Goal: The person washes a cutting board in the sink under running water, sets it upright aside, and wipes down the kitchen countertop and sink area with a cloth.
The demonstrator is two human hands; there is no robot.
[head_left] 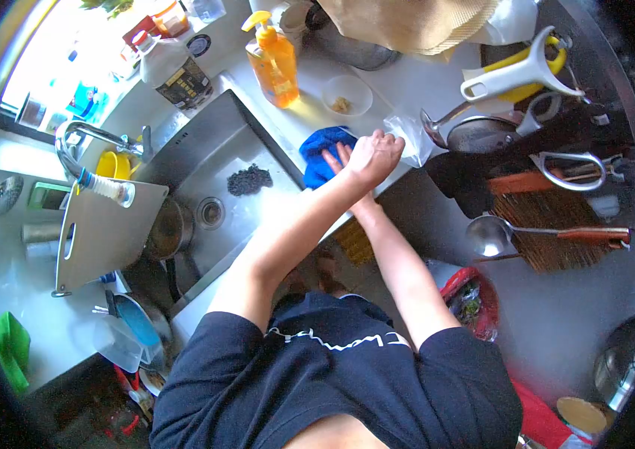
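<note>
My left hand (377,156) is closed in a fist above the counter edge, with a crumpled clear plastic bag (409,139) against its fingers. It appears to grip the bag, though the fingers partly hide the contact. Lower and partly behind my left wrist, my right hand (341,160) lies with its fingers apart on a bunched blue cloth (319,150). The forearms cross near the wrists. Just beyond the cloth, a small translucent bowl (358,96) holds a little yellowish food. An orange pump bottle (274,69) stands behind it.
Left of my hands is a steel sink (224,138) with a dark clump (249,180) and a pan (170,230). A faucet (81,135) and cutting board (108,236) stand beyond. At right are a peeler (516,71), scissors (570,170), a ladle (490,236) and a red-rimmed basket (491,288).
</note>
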